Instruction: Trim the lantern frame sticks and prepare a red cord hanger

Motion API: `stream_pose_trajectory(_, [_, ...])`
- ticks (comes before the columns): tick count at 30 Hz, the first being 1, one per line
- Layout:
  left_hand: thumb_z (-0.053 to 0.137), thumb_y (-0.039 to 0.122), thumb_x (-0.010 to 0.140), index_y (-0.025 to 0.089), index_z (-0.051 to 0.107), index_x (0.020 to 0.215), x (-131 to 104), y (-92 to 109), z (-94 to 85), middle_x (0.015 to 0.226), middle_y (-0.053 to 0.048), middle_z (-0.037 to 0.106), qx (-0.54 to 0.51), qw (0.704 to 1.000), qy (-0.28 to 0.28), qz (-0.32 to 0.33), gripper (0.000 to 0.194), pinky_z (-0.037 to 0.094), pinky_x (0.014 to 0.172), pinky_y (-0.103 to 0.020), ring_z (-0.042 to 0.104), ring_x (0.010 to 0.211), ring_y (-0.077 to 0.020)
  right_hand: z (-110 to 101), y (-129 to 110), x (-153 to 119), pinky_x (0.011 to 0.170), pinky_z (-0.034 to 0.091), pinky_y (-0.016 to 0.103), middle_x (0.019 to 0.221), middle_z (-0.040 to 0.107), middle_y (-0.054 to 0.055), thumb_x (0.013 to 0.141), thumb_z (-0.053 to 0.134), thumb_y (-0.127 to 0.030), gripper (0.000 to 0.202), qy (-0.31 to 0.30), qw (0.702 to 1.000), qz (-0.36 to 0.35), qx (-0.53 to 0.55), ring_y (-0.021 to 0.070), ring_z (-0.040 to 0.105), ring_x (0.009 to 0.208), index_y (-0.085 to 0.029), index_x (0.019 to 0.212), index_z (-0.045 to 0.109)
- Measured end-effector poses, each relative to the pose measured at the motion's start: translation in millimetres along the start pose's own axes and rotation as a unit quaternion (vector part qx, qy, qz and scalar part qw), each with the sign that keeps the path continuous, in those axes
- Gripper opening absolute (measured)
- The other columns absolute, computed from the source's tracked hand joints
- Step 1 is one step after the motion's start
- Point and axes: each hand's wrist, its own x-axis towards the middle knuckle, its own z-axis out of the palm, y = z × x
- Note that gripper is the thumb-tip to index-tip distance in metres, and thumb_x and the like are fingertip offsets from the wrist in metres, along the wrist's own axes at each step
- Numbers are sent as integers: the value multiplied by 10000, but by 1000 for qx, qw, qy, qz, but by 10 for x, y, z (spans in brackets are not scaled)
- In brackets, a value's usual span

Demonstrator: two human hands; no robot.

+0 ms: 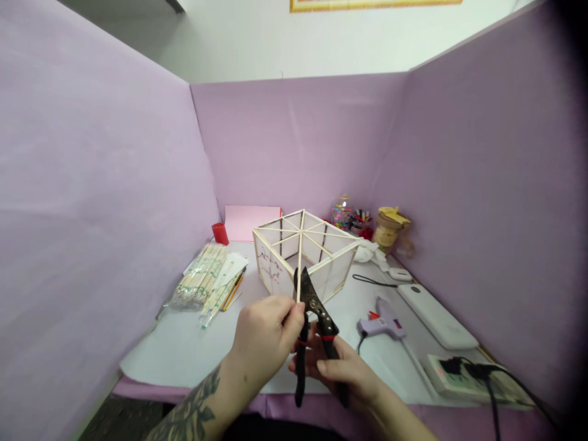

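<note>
While the left hand (275,318) pinches the end of a thin wooden stick (299,286) between thumb and finger, the right hand (342,367) is wrapped around the black handle of a hand cutter (316,306). Both hands are near each other in the lower middle of the frame. The blades stand apart, and the stick passes between them in the centre of the picture. Just behind it is the many-sided frame (301,231) of sticks and pale panels, on the table's white cover (184,355).

The stick should be light, rather stiff, and easy to snap or splinter; I would hold it near its end, away from the blades. The frame is probably light also, but fragile at its joints and panels, so it is better taken by the stout corner edges. The cutter looks heavier, and its handles give the good grip.

Some fingers of the right hand are hidden behind the handles. I cannot tell if the stick is joined to the frame's spokes, because they run in one line. The frame's lower front is partly covered by the hands and cutter, and darkness cuts off the right edge.
</note>
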Motion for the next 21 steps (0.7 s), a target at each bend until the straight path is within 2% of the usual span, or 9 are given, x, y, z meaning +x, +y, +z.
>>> stream_pose_trajectory(2, [467, 274, 961, 180, 584, 646, 10, 8, 12, 582, 16, 590, 0, 1000, -4, -3, 349, 351, 553, -252, 554, 553, -115, -12, 35, 22, 951, 429, 456, 1119, 701, 105, 701, 818, -314, 509, 1, 1000, -7, 6, 255, 678, 979, -236, 1170, 635])
stream_pose_trajectory(6, [475, 263, 948, 182, 538, 606, 16, 24, 32, 554, 26, 556, -5, 1000, -7, -12, 358, 330, 543, -250, 517, 527, -106, -31, 91, 61, 970, 430, 447, 1182, 675, 131, 740, 796, -366, 436, -22, 1000, 2, -2, 250, 652, 1038, -207, 1124, 663])
stream_pose_trajectory(9, [475, 262, 944, 183, 519, 594, 16, 39, 38, 547, 32, 538, -12, 1000, -10, -23, 361, 322, 540, -245, 501, 521, -100, -36, 119, 73, 921, 462, 459, 1062, 707, 111, 767, 773, -393, 402, -53, 998, 17, 13, 249, 684, 964, -215, 1108, 657])
stream_pose_trajectory(14, [485, 283, 943, 186, 509, 597, 28, 59, 36, 545, 37, 536, -20, 999, -22, -33, 361, 324, 553, -241, 507, 531, -99, -7, 130, 65, 745, 490, 338, 899, 696, 91, 802, 723, -400, 382, -51, 999, -18, 0, 198, 680, 784, -161, 1091, 651])
stream_pose_trajectory(18, [493, 282, 942, 186, 529, 610, 28, 52, 55, 560, 33, 558, -24, 999, -17, -24, 348, 341, 559, -237, 528, 543, -101, 41, 133, 92, 670, 472, 306, 804, 665, 79, 802, 709, -428, 364, -18, 1000, -13, -22, 175, 643, 688, -122, 988, 644])
stream_pose_trajectory(21, [496, 259, 944, 182, 543, 615, 27, 58, 71, 568, 24, 569, -13, 1000, 1, -4, 341, 348, 557, -240, 539, 547, -104, 51, 159, 158, 511, 379, 225, 611, 547, -13, 774, 732, -444, 334, 48, 998, -43, -18, 95, 495, 505, -153, 821, 575])
